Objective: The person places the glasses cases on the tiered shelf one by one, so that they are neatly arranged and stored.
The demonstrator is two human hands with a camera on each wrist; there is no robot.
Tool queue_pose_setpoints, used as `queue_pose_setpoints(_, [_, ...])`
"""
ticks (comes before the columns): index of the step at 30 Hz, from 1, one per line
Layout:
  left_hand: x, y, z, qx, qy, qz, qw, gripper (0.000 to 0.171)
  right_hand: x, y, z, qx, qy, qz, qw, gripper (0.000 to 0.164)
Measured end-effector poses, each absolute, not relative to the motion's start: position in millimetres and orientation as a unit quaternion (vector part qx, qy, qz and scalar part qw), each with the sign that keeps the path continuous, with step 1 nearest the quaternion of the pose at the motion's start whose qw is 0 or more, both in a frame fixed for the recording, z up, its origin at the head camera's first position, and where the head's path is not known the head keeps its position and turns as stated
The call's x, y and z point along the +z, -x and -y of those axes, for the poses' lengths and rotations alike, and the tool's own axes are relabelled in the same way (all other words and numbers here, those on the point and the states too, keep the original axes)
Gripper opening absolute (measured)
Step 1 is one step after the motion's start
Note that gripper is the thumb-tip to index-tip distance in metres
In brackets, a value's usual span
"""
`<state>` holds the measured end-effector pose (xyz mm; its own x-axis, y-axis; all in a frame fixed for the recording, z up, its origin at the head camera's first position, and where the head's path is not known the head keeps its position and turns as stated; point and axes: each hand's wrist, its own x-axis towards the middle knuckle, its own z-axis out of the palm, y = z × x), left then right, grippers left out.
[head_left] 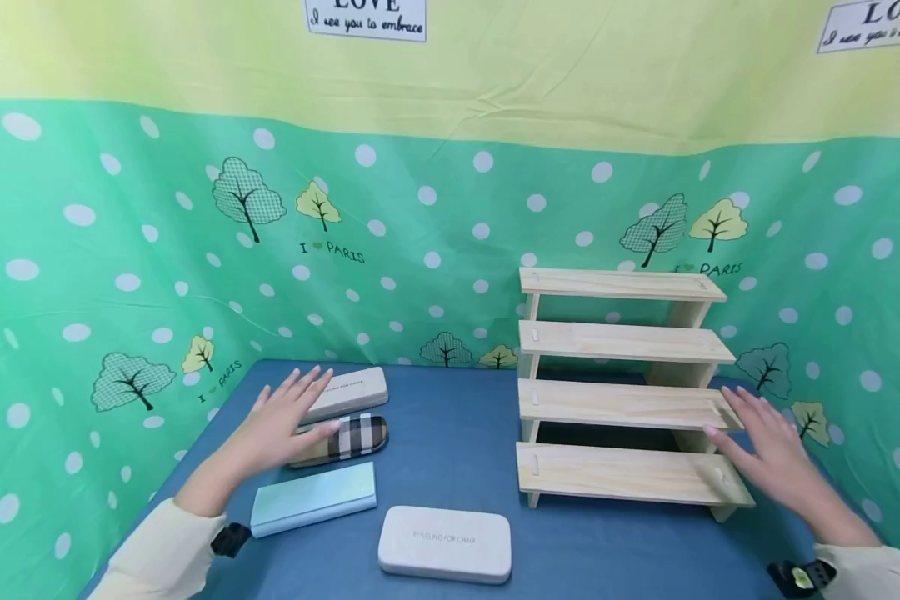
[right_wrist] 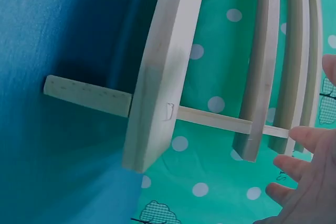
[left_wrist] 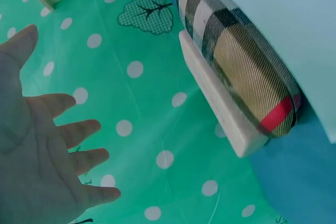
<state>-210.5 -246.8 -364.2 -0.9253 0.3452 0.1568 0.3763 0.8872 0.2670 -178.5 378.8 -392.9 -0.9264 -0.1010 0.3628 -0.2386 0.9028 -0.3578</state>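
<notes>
My left hand [head_left: 288, 425] is spread with straight fingers over the left side of the table, holding nothing. Beneath and beside it lie a white case [head_left: 352, 393], a plaid case [head_left: 356, 437] and a light blue case [head_left: 318, 497]. Another white case [head_left: 445, 543], with printed lettering, lies nearer the front middle. On the right stands a wooden four-step rack [head_left: 618, 342] with bare shelves. My right hand [head_left: 768, 450] hovers by the rack's right end, fingers extended; whether it touches the wood I cannot tell. In the left wrist view the plaid case [left_wrist: 247, 61] shows a red stripe.
A blue cloth [head_left: 450, 450] covers the table. Behind and at both sides hangs a green and yellow curtain [head_left: 420, 225] with white dots and printed trees. Each wrist carries a dark strapped device, such as the one on the right wrist [head_left: 802, 577].
</notes>
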Motion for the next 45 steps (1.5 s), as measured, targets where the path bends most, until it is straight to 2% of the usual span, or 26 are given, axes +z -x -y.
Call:
queue_pose_setpoints(16, [-390, 189, 225, -0.219, 0.24, 0.943, 0.068, 0.077, -395, 187, -372, 0.287, -0.079, 0.94, 0.168, 0.068])
queue_pose_setpoints(24, [-401, 173, 210, -0.318, 0.248, 0.915, 0.012, 0.074, -397, 193, -371, 0.338, -0.043, 0.929, 0.142, 0.068])
queue_pose_setpoints(30, [-412, 163, 202, -0.372, 0.262, 0.891, 0.007, 0.07, -396, 193, -370, 0.381, -0.009, 0.918, 0.109, 0.072])
queue_pose_setpoints(34, [-421, 159, 199, -0.397, 0.271, 0.877, -0.003, 0.065, -399, 196, -367, 0.399, 0.02, 0.91, 0.113, 0.073])
queue_pose_setpoints(38, [-428, 158, 195, -0.441, 0.277, 0.853, -0.035, 0.061, -406, 203, -371, 0.404, 0.032, 0.905, 0.13, 0.073])
queue_pose_setpoints(45, [-433, 158, 187, -0.566, 0.233, 0.777, -0.148, 0.056, -422, 217, -384, 0.375, 0.052, 0.916, 0.133, 0.076])
